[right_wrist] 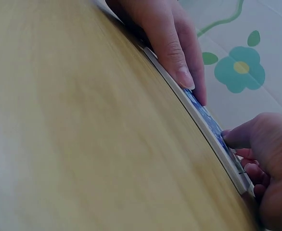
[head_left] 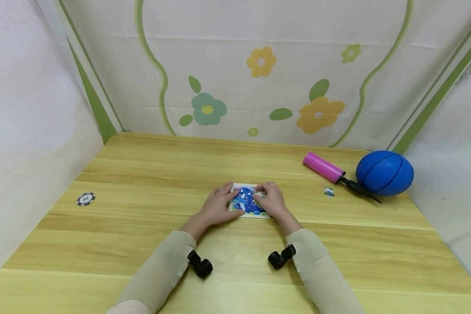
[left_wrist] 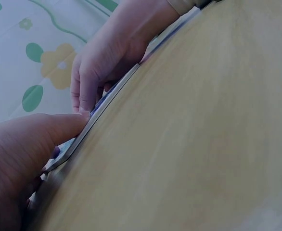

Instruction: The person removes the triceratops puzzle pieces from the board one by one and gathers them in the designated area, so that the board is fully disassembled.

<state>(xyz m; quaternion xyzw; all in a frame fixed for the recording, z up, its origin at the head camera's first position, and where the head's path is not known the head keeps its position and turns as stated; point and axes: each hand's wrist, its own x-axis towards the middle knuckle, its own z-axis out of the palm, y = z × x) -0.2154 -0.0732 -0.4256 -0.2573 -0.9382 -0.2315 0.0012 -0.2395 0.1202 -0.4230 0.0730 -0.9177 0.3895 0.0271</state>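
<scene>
A small framed jigsaw puzzle (head_left: 248,205) with a blue dinosaur picture lies flat on the table in front of me. My left hand (head_left: 218,206) holds its left side, thumb at the near edge and fingers near the far left corner. Over the right part is my right hand (head_left: 272,200), fingers curled, with thumb and index finger pinching at a puzzle piece that they mostly hide. In the right wrist view its thumb (right_wrist: 239,134) touches the picture. A loose puzzle piece (head_left: 329,192) lies on the table to the right.
A pink hand pump (head_left: 323,167) with a black tip lies at the right, against a blue ball (head_left: 384,173). Far left on the wooden table (head_left: 141,174) is a black-and-white poker chip (head_left: 86,199). A flower-patterned curtain (head_left: 227,65) hangs behind the table.
</scene>
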